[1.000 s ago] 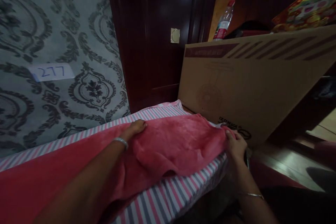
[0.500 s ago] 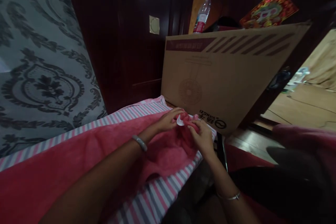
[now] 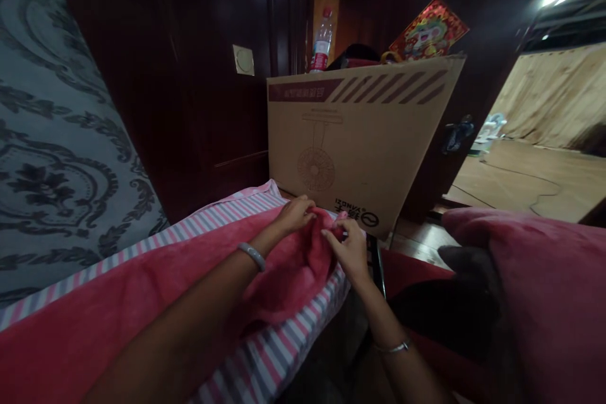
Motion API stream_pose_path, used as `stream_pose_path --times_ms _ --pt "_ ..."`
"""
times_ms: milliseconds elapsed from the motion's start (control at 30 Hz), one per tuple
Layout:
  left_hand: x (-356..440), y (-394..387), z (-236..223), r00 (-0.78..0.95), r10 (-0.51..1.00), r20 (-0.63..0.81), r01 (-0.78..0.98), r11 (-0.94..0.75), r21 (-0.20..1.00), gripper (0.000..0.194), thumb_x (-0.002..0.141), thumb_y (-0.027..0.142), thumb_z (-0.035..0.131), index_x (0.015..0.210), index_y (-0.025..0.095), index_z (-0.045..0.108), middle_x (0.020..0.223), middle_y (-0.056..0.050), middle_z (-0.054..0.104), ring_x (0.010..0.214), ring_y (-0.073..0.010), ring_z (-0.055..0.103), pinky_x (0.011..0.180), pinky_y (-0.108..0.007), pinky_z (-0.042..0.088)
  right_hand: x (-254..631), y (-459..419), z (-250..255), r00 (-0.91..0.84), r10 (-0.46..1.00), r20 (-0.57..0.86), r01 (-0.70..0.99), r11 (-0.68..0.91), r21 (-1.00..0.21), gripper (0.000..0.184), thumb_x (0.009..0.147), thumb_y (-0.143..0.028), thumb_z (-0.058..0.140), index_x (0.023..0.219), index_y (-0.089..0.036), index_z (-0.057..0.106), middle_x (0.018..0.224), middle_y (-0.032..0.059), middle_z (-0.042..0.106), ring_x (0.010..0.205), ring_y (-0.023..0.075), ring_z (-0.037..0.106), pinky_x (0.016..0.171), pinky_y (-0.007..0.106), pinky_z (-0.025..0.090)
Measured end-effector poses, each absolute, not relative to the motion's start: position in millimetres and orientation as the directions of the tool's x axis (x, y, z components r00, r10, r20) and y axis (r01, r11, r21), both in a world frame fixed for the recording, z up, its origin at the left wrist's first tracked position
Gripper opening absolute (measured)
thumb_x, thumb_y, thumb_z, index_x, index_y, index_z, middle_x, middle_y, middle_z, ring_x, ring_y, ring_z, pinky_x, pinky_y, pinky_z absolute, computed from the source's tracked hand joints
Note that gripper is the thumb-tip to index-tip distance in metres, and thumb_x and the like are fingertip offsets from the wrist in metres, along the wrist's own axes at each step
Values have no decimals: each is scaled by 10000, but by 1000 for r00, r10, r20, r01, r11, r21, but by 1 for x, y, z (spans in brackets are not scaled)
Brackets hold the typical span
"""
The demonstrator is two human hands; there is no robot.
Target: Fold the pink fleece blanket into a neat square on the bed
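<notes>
A plush pink-red blanket lies over a sheet with pink, grey and white stripes. Its far end is bunched up in front of the cardboard box. My left hand, with a silver bracelet on the wrist, pinches the blanket's edge from the left. On the right, my right hand has its thumb and fingers closed on the same bunched fabric. A gathered fold hangs between both hands, and some fingertips are hidden in the cloth.
A large cardboard box stands just beyond the blanket. Above its top edge show a bottle with a red cap and a red festive card. Another pink blanket is at the right. Patterned wallpaper borders the left.
The view has turned right, so the box and wall appear further left. A white tag seen between my hands has gone out of sight. Both hands stay on the blanket's edge.
</notes>
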State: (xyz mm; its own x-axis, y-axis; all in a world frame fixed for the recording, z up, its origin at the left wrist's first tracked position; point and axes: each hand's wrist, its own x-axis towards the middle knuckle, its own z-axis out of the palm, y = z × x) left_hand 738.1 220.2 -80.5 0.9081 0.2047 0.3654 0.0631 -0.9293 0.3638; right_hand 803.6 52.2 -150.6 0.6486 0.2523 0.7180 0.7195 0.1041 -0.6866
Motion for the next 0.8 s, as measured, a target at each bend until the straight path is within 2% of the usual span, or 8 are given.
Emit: stream_pose_path --times_ms 200,267,333,400,467,567,667,800 --pt "752 205 -81 916 210 340 82 -931 354 93 853 208 641 917 184 703 986 -70 636 938 -223 623 862 -336 504 804 62 -146 741 217 636 632 94 -769 274 737 -475 655 835 -227 597 814 20 653 796 220 582 833 369 465" --pt "752 208 -82 919 211 333 81 -928 363 257 843 217 676 1098 190 700 1130 -75 645 1041 -213 626 930 -317 507 808 59 -147 765 179 618 615 82 -785 233 754 -424 584 866 -221 608 813 11 650 768 201 572 804 348 459" --pt "748 220 -85 912 247 327 114 -919 376 483 847 207 679 1325 215 608 1331 -80 599 1198 -204 592 1023 -301 482 816 52 -150 800 96 592 586 86 -806 244 753 -397 540 890 -213 619 812 7 640 753 192 559 777 336 452" --pt "742 239 -90 889 339 307 209 -898 387 586 879 169 621 1450 222 501 1474 -97 526 1343 -215 519 1108 -319 435 824 44 -158 845 4 534 530 121 -839 282 739 -413 550 910 -200 623 831 13 637 765 193 562 771 335 453" --pt "734 261 -99 852 460 250 347 -854 387 550 905 139 564 1449 192 497 1488 -134 528 1390 -253 492 1134 -365 417 831 36 -170 890 -62 452 455 178 -872 319 721 -448 583 911 -194 618 850 19 637 790 199 575 778 337 458" --pt "726 290 -113 797 592 124 520 -775 360 385 945 197 576 1325 138 590 1344 -168 632 1268 -284 595 1066 -435 476 835 27 -192 937 -109 333 350 259 -900 389 681 -499 642 922 -195 612 877 25 643 826 210 595 793 344 470" --pt "729 305 -125 774 632 42 590 -743 318 311 986 365 596 1196 142 651 1218 -120 686 1117 -247 659 997 -474 524 832 22 -210 955 -105 278 297 290 -910 410 683 -505 677 951 -199 623 908 31 660 858 219 613 799 349 488" --pt "755 305 -139 779 625 47 591 -757 280 345 982 437 607 1166 153 672 1256 -114 680 1180 -254 636 1052 -505 490 826 16 -222 961 -108 256 277 312 -909 391 703 -480 708 980 -213 637 957 35 676 910 227 627 834 358 503"
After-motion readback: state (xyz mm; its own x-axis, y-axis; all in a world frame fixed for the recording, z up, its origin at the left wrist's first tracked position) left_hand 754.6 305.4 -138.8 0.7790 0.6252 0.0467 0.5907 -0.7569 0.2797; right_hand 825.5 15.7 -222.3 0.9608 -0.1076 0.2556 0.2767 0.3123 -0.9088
